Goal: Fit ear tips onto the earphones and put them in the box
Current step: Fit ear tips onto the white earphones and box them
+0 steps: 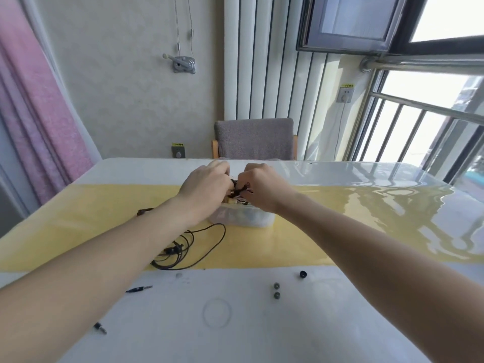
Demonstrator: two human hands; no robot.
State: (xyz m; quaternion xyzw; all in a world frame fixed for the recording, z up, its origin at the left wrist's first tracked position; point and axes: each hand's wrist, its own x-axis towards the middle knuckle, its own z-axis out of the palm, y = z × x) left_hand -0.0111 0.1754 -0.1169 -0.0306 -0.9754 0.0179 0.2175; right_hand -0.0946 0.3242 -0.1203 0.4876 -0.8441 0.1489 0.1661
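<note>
Two hands meet over the clear plastic box (243,218) on the table (366,323): the left hand (207,184) and the right hand (262,187) both curl their fingers around a dark bundle of earphone cable (239,191) just above it. Another black earphone cable (188,247) lies coiled nearer, with three loose ear tips (276,290) to its right
</note>
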